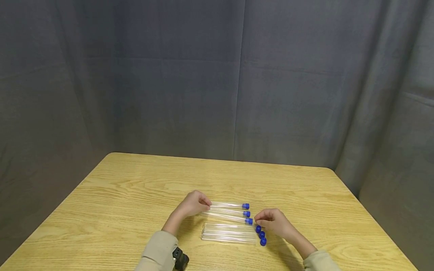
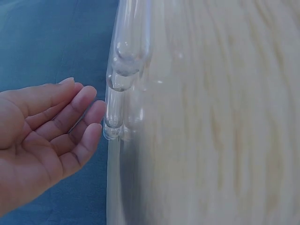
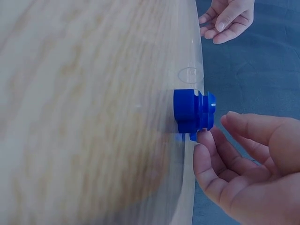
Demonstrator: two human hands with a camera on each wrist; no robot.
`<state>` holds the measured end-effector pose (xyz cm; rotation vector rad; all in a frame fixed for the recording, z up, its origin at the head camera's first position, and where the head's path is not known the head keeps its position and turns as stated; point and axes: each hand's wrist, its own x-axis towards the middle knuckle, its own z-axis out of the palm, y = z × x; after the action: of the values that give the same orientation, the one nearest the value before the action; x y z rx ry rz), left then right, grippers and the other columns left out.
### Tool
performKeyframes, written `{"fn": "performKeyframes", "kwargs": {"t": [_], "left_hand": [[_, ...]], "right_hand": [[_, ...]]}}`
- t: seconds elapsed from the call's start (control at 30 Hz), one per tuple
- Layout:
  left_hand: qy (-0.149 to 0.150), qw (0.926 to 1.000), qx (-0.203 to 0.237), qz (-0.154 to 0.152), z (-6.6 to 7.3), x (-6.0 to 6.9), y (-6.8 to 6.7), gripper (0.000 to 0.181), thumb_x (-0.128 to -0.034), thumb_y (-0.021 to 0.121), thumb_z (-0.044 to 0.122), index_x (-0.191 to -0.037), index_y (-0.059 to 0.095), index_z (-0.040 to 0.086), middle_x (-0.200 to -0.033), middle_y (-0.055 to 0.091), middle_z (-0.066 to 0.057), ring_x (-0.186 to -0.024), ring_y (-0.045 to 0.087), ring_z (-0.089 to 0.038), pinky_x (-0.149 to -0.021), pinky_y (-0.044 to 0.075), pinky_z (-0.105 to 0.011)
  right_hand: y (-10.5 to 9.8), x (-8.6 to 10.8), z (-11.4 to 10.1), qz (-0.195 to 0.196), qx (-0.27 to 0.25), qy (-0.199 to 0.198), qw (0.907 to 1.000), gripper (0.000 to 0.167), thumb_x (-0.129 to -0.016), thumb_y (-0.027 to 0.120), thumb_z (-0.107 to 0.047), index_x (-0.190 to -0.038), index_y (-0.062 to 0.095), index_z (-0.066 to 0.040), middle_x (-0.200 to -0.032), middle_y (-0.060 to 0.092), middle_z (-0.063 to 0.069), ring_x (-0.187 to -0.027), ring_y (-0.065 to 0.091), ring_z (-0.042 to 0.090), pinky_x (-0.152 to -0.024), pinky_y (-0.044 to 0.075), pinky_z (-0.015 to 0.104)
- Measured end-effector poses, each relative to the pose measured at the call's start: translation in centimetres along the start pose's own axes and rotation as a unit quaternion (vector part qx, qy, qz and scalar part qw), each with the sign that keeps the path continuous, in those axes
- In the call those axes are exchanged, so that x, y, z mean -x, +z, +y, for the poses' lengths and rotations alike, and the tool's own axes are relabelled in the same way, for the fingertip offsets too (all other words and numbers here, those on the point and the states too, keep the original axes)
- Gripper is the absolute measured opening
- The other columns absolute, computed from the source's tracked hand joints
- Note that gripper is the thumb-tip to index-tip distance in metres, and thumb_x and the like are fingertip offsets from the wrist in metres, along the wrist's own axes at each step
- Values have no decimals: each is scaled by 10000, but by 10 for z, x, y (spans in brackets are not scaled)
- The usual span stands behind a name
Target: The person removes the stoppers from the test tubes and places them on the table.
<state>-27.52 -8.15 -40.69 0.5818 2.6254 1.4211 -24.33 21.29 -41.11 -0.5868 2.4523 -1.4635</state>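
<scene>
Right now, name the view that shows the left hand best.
Left wrist: the left hand appears largest there, palm showing. Head shows it small, near the capped tubes; right wrist, small, at the top.

passage: table [image 1: 217, 177] behind capped tubes [image 1: 228, 210] | obstacles: loose caps [image 1: 262, 234], bare tubes [image 1: 228, 233] (perhaps touching)

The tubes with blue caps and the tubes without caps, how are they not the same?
The capped tubes have blue caps on one end; the bare tubes have none. The capped tubes fan apart at their capped ends, while the bare tubes lie close side by side. The bare tubes are nearer the person than the capped tubes. Both are clear and lie on the table.
</scene>
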Motion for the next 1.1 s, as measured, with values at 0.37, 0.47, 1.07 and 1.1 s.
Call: {"fn": "performKeyframes", "kwargs": {"t": [0.37,0.47,1.07,1.1], "left_hand": [[-194,9994,-11,-272,2,3,1,99,-771,646,-37,-869,649,-51,-765,594,-49,-699,540,-139,-599,475,-266],[-199,9993,-93,-314,5,5,1,109,-748,652,-66,-856,646,-52,-750,592,-53,-683,539,-141,-597,473,-258],[-120,9967,-655,-469,4,6,5,236,-617,645,-215,-732,670,-11,-682,588,-40,-625,505,-125,-544,453,-243],[-162,9965,-694,-448,5,7,5,240,-611,656,-212,-737,671,-9,-686,585,-39,-625,496,-120,-543,446,-236]], "right_hand": [[0,0,-1,21,22,76,10000,178,-880,538,-31,-944,592,126,-844,609,142,-694,554,189,-578,489,282],[0,0,-1,32,19,100,9999,180,-881,538,-34,-944,593,125,-844,610,141,-697,559,201,-581,494,291],[0,2,-3,-85,-18,4,10000,188,-884,535,-37,-946,590,132,-838,603,156,-661,533,135,-574,480,261],[0,2,-2,-91,-38,4,10000,190,-884,536,-38,-946,590,133,-839,604,157,-661,535,134,-574,480,261]]}}
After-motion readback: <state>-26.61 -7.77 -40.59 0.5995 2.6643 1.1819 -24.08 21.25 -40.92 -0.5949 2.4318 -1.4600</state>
